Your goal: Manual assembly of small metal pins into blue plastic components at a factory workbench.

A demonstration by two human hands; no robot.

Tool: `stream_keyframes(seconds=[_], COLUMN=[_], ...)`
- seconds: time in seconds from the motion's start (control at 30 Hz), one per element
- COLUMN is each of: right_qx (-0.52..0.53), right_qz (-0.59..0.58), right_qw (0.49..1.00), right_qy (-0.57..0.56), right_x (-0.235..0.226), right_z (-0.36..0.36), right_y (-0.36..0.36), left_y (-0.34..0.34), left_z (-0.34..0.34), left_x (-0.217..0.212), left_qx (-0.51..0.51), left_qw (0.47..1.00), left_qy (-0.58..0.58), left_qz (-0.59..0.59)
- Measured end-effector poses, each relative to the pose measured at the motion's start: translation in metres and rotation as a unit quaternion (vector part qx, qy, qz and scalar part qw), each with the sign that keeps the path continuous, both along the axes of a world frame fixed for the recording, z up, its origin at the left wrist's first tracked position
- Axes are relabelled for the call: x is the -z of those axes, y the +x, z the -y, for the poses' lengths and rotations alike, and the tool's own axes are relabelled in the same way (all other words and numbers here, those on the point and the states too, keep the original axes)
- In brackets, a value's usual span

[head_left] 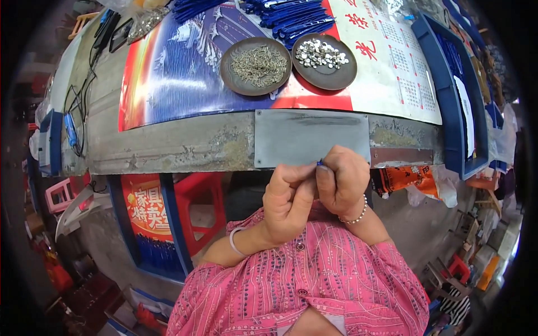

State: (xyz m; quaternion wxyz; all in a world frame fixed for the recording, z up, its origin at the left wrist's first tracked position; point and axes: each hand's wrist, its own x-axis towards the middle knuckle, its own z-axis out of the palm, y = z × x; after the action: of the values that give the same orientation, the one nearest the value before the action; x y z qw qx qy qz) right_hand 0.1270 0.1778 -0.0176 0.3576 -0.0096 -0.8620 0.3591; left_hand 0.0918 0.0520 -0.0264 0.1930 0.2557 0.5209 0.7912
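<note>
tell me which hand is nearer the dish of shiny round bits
Right. The right hand sits almost straight below the dish of shiny round bits; the left hand is lower and further left.

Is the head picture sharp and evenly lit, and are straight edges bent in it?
Head view: lit evenly, without hard shadows; the table edge curves strongly from fisheye distortion; black corners frame the picture; both hands are fairly sharp, but the small blue piece between them is too tiny to make out.

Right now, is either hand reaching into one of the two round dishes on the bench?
No, the left hand and right hand are pinched together around a small blue piece, apart from both round dishes.
</note>
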Motion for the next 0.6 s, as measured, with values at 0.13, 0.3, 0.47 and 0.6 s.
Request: stream_keyframes(seconds=[0.13,0.3,0.47,0.6], right_qx=[0.011,-0.015,-0.010,0.031], right_qz=[0.084,0.011,-0.044,0.024], right_qw=[0.977,0.970,0.994,0.999], right_qy=[-0.197,-0.241,-0.099,0.006], right_x=[-0.005,-0.004,0.008,0.007], right_z=[0.008,0.014,0.013,0.018], right_y=[0.009,0.006,0.005,0.008], left_y=[0.003,0.002,-0.001,-0.001], left_z=[0.003,0.003,0.005,0.005], left_x=[0.002,0.002,0.007,0.011], left_qx=[0.017,-0.015,-0.041,-0.035], left_qw=[0.997,1.000,0.999,0.998], left_qy=[0.026,0.017,0.006,-0.020], left_qz=[0.064,0.020,-0.019,-0.046])
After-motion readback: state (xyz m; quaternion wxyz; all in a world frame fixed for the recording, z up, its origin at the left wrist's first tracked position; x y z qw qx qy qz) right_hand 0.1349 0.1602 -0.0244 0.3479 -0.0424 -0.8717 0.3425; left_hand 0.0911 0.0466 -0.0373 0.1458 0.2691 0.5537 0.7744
